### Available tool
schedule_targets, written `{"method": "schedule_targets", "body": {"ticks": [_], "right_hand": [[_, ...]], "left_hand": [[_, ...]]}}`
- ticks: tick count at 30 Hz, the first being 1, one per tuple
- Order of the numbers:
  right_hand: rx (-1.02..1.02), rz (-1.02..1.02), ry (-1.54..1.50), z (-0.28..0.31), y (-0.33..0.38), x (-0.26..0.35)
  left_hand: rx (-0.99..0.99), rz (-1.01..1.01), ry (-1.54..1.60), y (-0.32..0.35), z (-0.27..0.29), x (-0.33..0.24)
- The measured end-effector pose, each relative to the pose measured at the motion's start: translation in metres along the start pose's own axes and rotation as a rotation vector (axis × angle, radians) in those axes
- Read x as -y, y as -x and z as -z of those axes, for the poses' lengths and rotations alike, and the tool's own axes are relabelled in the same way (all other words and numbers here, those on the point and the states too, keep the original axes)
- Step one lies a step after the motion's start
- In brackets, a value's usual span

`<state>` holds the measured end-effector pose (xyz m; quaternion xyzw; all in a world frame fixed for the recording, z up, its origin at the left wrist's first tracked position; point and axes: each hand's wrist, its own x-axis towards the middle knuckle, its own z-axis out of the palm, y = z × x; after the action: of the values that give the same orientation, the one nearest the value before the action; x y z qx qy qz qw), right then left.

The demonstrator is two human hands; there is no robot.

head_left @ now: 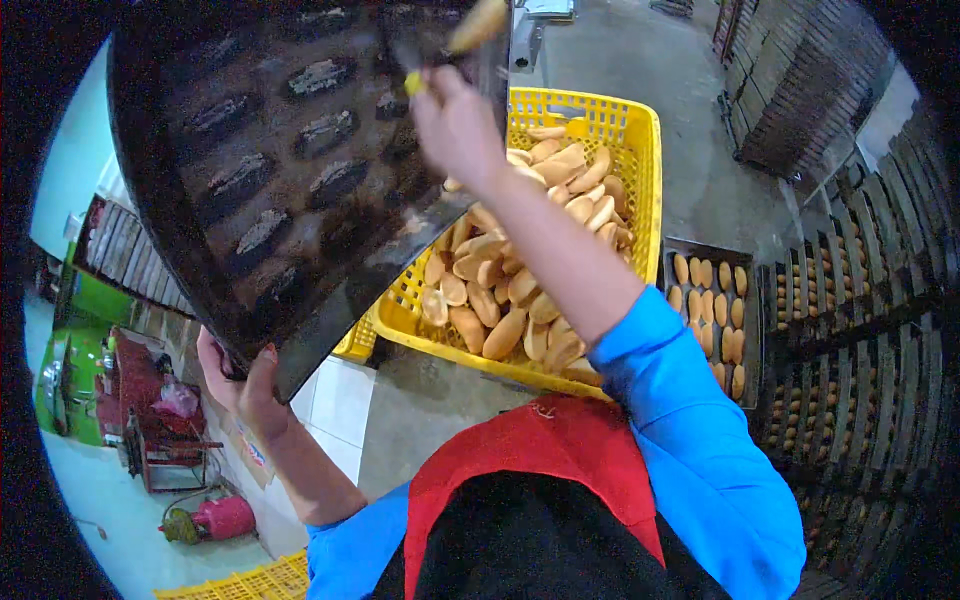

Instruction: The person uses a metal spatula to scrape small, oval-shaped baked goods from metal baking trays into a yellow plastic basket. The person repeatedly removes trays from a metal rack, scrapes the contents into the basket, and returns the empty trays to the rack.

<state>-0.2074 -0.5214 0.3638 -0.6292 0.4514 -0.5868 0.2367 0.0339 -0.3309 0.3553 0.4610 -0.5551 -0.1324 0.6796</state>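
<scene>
A dark baking tray (pixel 300 140) is tilted up on the left, with several crusty oval marks on its surface. My left hand (pixel 245 385) is closed around its lower corner. In front of the tray's right part, my right hand (pixel 455 125) is closed on a small tool with a yellow handle (pixel 413 84); motion blurs its far end, so its kind is unclear. One bread roll (pixel 478 27) is by the tray's upper right edge, beyond that hand. Below my right forearm, a yellow plastic crate (pixel 648 200) holds a heap of golden oval bread rolls (pixel 507 330).
On the floor to the right, a tray of bread rolls (pixel 707 315) lies beside tall dark racks (pixel 840 330) loaded with more rolls. Stacked dark trays (pixel 790 90) stand far right. Dark red machinery (pixel 150 385) and a pink gas cylinder (pixel 222 518) are at left.
</scene>
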Motion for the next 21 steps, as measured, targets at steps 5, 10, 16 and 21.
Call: {"method": "schedule_targets", "body": {"ticks": [5, 10, 16, 21], "right_hand": [[0.005, 0.067, -0.172, -0.041, 0.059, -0.03], [-0.123, 0.102, -0.047, 0.003, -0.023, -0.018], [0.01, -0.211, -0.141, -0.031, 0.079, -0.018], [0.02, -0.205, -0.049, -0.027, 0.039, -0.053]], "left_hand": [[-0.099, -0.013, -0.063, 0.005, 0.023, 0.008], [-0.072, -0.021, 0.051, 0.007, 0.035, 0.006], [-0.098, -0.017, 0.066, 0.012, 0.039, 0.016], [-0.119, -0.051, 0.128, 0.014, 0.021, 0.006]]}}
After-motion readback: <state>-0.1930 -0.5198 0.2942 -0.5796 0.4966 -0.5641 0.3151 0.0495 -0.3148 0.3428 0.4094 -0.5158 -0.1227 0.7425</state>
